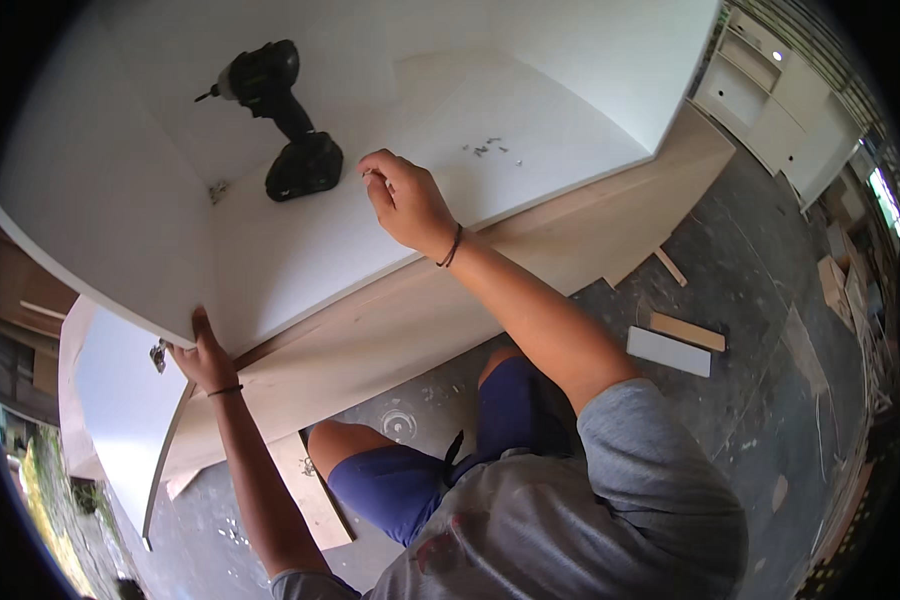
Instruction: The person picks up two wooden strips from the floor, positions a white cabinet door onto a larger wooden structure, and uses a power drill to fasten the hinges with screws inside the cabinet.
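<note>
Right hand (407, 203) rests on the floor of the white cabinet box (300, 250), fingertips pinched together, apparently on something small; what it is can't be made out. One cordless driver (282, 115) lies on the same panel just beside that hand, at about 10 o'clock from it, long axis running from the bit at upper left to the battery at lower right. Right hand is far nearer to it than the left.

Left hand (205, 358) is clamped on the lower corner of the cabinet's side panel, at 7 o'clock from the right hand, beside one metal hinge (158, 354).

A small scatter of loose screws (490, 148) lies at 2 o'clock from the right hand; too small to count.
</note>
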